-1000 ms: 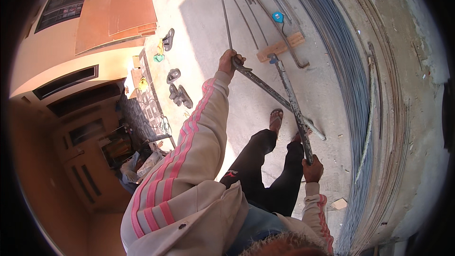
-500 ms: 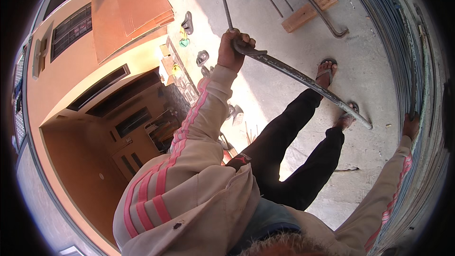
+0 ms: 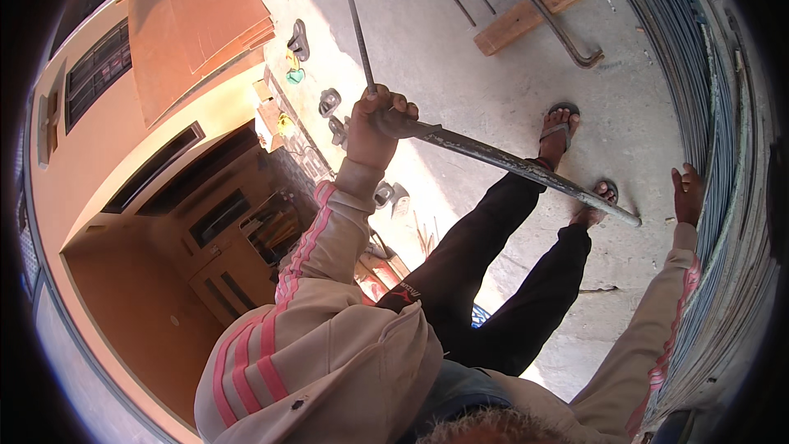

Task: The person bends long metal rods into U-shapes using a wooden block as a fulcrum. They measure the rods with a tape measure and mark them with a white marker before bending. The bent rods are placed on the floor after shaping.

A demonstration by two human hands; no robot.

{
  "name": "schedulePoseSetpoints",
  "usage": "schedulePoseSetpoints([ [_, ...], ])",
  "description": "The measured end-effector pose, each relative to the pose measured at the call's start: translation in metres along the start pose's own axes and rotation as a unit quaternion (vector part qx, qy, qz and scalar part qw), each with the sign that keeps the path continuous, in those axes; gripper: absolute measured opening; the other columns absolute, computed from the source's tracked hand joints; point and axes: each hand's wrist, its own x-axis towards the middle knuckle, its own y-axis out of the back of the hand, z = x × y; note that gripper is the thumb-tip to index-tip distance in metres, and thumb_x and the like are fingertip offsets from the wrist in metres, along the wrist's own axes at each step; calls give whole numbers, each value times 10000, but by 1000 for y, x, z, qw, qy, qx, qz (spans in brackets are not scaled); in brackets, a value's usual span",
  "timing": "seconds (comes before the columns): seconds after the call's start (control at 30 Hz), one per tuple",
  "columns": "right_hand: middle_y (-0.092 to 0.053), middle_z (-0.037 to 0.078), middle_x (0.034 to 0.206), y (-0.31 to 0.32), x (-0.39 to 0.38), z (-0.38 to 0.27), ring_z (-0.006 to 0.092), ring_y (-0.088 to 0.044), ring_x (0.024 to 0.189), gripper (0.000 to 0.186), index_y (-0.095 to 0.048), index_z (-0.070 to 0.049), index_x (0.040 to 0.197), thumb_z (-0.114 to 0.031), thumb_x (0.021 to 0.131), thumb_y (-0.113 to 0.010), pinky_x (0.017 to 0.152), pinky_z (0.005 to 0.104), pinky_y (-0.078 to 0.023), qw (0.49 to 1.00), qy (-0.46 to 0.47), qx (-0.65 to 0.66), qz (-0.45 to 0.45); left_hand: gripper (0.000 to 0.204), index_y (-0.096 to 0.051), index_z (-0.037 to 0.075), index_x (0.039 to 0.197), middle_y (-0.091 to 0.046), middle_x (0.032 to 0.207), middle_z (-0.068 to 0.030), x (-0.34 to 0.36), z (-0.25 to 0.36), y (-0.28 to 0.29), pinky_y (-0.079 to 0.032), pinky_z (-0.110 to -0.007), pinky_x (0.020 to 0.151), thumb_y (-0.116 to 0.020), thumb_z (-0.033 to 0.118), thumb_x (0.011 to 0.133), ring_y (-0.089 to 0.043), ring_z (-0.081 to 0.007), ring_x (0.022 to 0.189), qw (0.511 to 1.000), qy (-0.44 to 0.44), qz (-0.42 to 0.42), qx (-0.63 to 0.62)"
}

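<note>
My left hand is closed around a metal bar, which slants down to the right in front of my feet. A thin steel rod runs upward from the same fist; how the two meet is hidden by my fingers. On the right side, my right hand has its fingers apart and holds nothing. It hovers at the inner edge of a long bundle of steel rebar; whether it touches the bars I cannot tell.
A wooden block lies on the concrete floor, with a bent metal bar across it. Several sandals lie by the doorway at left. Brown boards lean against the house wall. My feet in sandals stand below the bar.
My right hand has come off the rebar bundle, inward and slightly up, its fingers now spread. The left hand, still gripping the metal bar, appears lower and further left as the view shifts.
</note>
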Motion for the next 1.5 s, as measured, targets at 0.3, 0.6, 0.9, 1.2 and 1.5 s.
schedulePoseSetpoints([
  [0.3, -668, 86, 916, -89, -118, -287, 307, -642, 907, 371, -672, -128, 939, -384, 704, -802, 784, 449, -504, 969, 171, -20, -176, 363, -601, 50, 945, -640, 940, -114, -1, 34, -25, -458, -445, 942, -469, 383, 1006, -609, -308, 1004, 989, 37, -11, 141],
  [0.6, -658, 109, 744, -16, -103, -292, 334, -655, 738, 181, -633, -111, 772, -225, 701, -754, 682, 459, -494, 964, 251, -67, -60, 420, -685, -17, 1034, -621, 925, -44, 1, 82, 2, -466, -321, 815, -519, 367, 995, -537, -152, 903, 928, 51, -35, 367],
  [0.9, -655, 98, 836, 87, 16, -243, 316, -626, 879, 156, -670, -120, 814, -89, 676, -737, 865, 475, -428, 907, 227, -342, 90, 389, -696, 6, 1030, -663, 957, -89, 91, -89, 18, -450, -340, 906, -484, 331, 1009, -585, -195, 953, 925, -73, -71, 367],
  [1.2, -660, 99, 812, 109, 66, -128, 301, -637, 872, 88, -694, -103, 811, -71, 737, -659, 876, 466, -433, 859, 173, -454, 159, 372, -681, 12, 1007, -671, 978, -73, 198, -238, 59, -494, -339, 902, -511, 343, 1010, -625, -178, 970, 964, -18, -88, 252],
  [1.5, -656, 136, 822, 80, 52, -30, 359, -655, 817, 139, -688, -82, 833, -110, 697, -704, 757, 505, -482, 887, 118, -415, 165, 343, -644, 4, 1074, -664, 982, -80, 287, -343, 72, -511, -362, 919, -536, 321, 1000, -643, -198, 937, 960, -45, -117, 249],
])
